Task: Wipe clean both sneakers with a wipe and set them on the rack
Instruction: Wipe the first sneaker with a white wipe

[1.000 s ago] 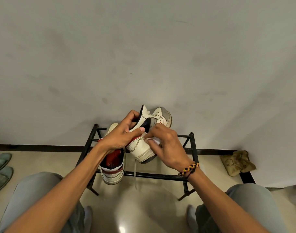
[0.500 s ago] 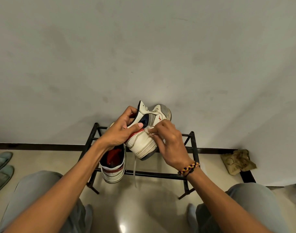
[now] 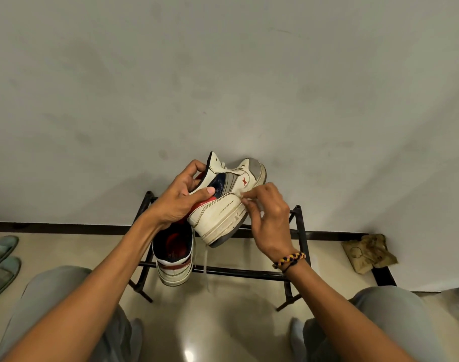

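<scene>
L grip (image 3: 180, 198) holds sneaker (image 3: 223, 202); R grip (image 3: 268, 218) presses wipe (image 3: 239, 195) on it.

The held sneaker (image 3: 224, 205) looked like smooth off-white leather, scuffed and streaked, with a glossy dark-blue patch at its side and a worn, greyed toe cap. The second sneaker (image 3: 174, 259) showed a red and dark cloth lining. The rack (image 3: 249, 273) was thin black metal, matt. The floor (image 3: 210, 322) was polished and glossy, throwing back a light. The wall (image 3: 223, 87) was matt, smudged plaster. At the far right lay a crumpled brown cloth (image 3: 369, 253).
</scene>
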